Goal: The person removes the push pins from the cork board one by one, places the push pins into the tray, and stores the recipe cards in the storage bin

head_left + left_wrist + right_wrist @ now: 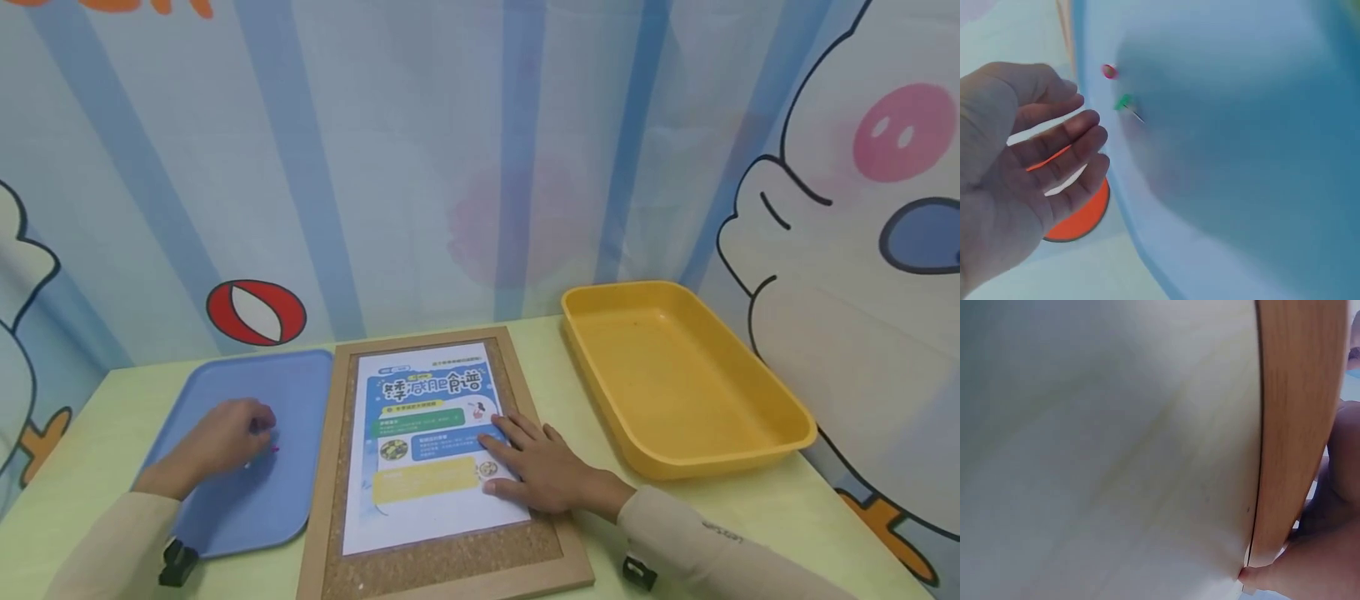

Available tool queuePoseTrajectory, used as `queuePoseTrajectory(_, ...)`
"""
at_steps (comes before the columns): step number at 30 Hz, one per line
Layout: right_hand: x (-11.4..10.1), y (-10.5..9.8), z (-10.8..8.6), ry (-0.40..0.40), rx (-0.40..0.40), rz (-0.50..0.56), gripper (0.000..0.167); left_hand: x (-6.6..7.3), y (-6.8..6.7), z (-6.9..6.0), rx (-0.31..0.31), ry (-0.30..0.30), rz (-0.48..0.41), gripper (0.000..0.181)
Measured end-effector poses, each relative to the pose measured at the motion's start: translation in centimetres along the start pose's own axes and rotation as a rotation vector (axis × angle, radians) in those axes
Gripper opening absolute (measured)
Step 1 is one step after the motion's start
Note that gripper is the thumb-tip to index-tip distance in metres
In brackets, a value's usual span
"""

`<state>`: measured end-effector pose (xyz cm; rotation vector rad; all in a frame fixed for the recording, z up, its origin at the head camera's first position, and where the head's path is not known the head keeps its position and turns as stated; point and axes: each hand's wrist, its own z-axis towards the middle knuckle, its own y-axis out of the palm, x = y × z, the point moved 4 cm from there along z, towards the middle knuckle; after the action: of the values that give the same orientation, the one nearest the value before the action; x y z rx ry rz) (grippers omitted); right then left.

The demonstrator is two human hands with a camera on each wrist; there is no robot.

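Above the blue tray hovers my left hand, its fingers loosely bent and the thumb tip close to the index fingertip. Nothing shows between them. In the left wrist view a green push pin with a metal point and a pink push pin lie on the tray, just beyond the fingertips. My right hand rests with spread fingers on the right side of a printed paper sheet. That sheet lies on a cork board with a wooden frame.
A yellow tray stands on the right of the pale table, apart from the board. Behind the table hangs a striped, printed cloth backdrop. The blue tray sits close along the board's left side.
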<state>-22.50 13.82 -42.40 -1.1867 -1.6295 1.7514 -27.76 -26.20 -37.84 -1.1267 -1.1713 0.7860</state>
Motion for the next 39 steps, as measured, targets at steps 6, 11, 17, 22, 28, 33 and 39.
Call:
queuePoseTrajectory(6,-0.1,0.0,0.0,0.0,0.001,-0.006,0.069,2.1,-0.2,0.5,-0.049,-0.028,-0.044,0.022)
queuePoseTrajectory(11,-0.2,-0.2,-0.1,-0.004,0.006,0.0,0.069,4.7,0.1,1.4,-0.04,-0.06,-0.116,0.027)
queuePoseTrajectory(17,-0.2,-0.2,-0.1,-0.003,0.005,0.007,0.069,7.5,0.7,2.8,-0.042,-0.085,-0.188,0.022)
queuePoseTrajectory(22,-0.1,0.0,0.0,0.0,0.001,0.008,0.069,8.5,1.6,3.6,-0.039,-0.155,-0.211,0.023)
queuePoseTrajectory(28,-0.2,-0.2,-0.1,0.001,0.002,0.002,0.069,9.2,2.4,4.3,-0.024,-0.292,-0.166,0.022)
queuePoseTrajectory(33,-0.3,-0.2,-0.2,-0.002,0.003,0.006,0.068,9.5,3.2,5.0,-0.038,-0.353,-0.127,0.04)
queuePoseTrajectory(39,-0.4,-0.2,-0.2,0.002,0.005,0.007,0.069,10.2,3.5,5.6,-0.022,-0.348,-0.104,0.049)
